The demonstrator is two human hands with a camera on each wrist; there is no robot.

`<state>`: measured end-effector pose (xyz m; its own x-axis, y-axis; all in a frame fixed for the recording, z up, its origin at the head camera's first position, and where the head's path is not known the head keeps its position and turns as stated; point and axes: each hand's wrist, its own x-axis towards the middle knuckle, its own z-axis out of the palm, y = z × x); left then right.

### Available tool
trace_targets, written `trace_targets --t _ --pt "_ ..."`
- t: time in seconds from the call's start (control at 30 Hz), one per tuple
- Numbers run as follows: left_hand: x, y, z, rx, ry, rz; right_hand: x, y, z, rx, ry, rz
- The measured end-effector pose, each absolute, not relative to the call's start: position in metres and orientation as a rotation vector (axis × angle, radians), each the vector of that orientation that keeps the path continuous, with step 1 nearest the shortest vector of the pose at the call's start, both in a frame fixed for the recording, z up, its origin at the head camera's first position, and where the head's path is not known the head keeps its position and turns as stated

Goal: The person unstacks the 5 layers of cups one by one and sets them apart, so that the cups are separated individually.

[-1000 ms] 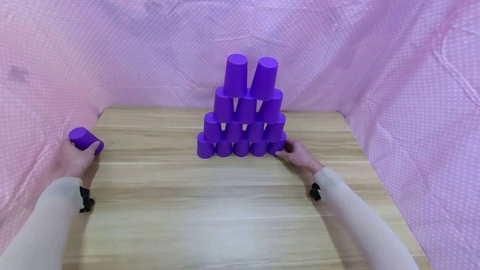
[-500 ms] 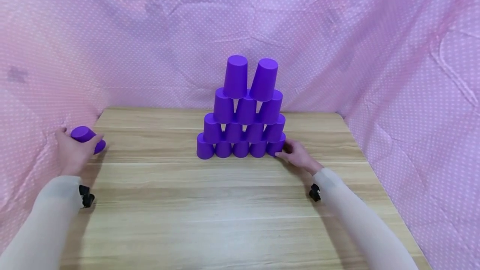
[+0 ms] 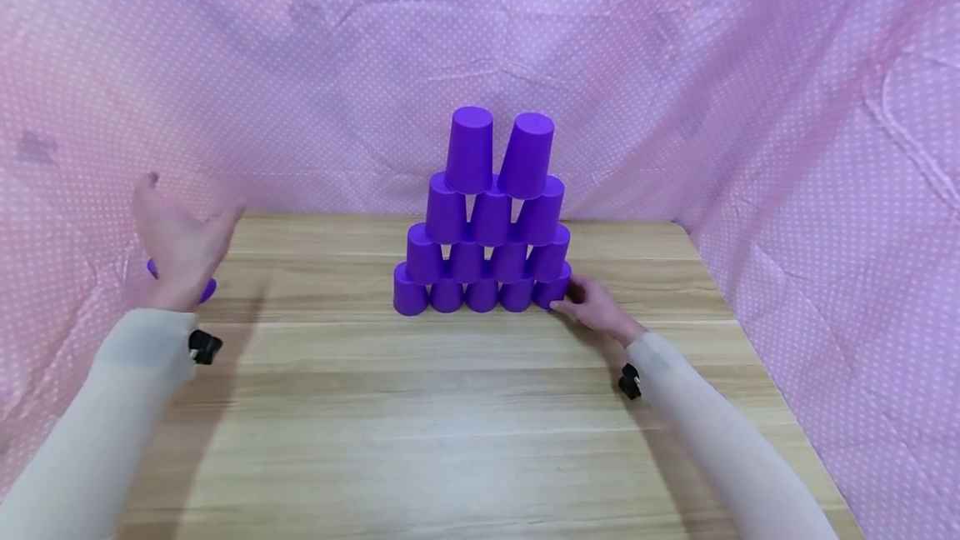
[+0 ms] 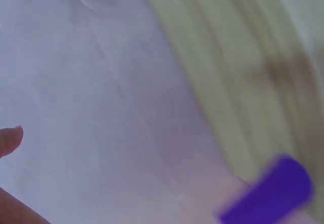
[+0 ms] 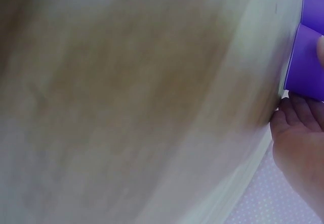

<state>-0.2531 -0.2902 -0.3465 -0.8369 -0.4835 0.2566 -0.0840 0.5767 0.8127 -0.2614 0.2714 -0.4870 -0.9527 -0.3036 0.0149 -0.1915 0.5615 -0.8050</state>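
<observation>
From my end of the feed, the left hand (image 3: 180, 242) is up, fingers spread, holding nothing, with a loose purple cup (image 4: 276, 196) behind it. Mid-table there's an upside-down cup pyramid (image 3: 491, 219), each cup bridging two below, and the right hand (image 3: 597, 305) grips its bottom-right cup (image 3: 551, 292), probably to steady the base lol. All this sits on a wood-grain table (image 3: 450, 440), with pink dotted cloth (image 3: 300, 65) hung behind and both sides.

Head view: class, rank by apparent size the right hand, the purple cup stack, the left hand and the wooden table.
1. Wooden table
2. Purple cup stack
3. Left hand
4. Right hand
</observation>
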Motion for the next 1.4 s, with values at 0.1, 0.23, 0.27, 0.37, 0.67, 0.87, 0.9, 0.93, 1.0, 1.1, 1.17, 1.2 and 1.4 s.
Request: trace_targets --t 0.1,0.23,0.27,0.37,0.67,0.87,0.9,0.93,1.0,1.1,1.17,1.2,1.4 --pt "-0.255 -0.256 -0.339 0.308 -2.350 -1.165 -0.260 0.271 -0.486 -0.414 2.664 -1.336" --pt "-0.252 -0.208 -0.322 0.109 -2.391 -1.260 -0.260 0.270 -0.484 -0.399 2.664 -1.311" --pt "-0.251 -0.195 -0.317 0.059 -2.399 -1.289 -0.260 0.270 -0.484 -0.397 2.667 -1.304" --pt "-0.247 -0.163 -0.304 -0.082 -2.437 -1.372 -0.261 0.270 -0.484 -0.376 2.676 -1.295" --pt "-0.252 -0.099 -0.282 -0.315 -2.448 -1.594 -0.262 0.272 -0.485 -0.408 2.670 -1.313" --pt "-0.260 -0.074 -0.276 -0.397 -2.427 -1.585 -0.261 0.273 -0.484 -0.400 2.699 -1.288" --pt "-0.261 -0.071 -0.276 -0.410 -2.419 -1.586 -0.261 0.273 -0.484 -0.392 2.705 -1.280" --pt "-0.262 -0.069 -0.275 -0.422 -2.413 -1.591 -0.260 0.272 -0.484 -0.387 2.709 -1.273" --pt "-0.263 -0.066 -0.275 -0.432 -2.407 -1.600 -0.260 0.271 -0.483 -0.380 2.709 -1.269" --pt "-0.264 -0.063 -0.275 -0.449 -2.394 -1.620 -0.259 0.270 -0.483 -0.388 2.701 -1.276" --pt "-0.264 -0.061 -0.275 -0.473 -2.380 -1.645 -0.258 0.269 -0.483 -0.400 2.697 -1.281" --pt "-0.265 -0.061 -0.275 -0.491 -2.364 -1.666 -0.258 0.269 -0.482 -0.407 2.697 -1.283" --pt "-0.263 -0.056 -0.268 -0.597 -2.276 -1.788 -0.258 0.268 -0.482 -0.421 2.702 -1.294"
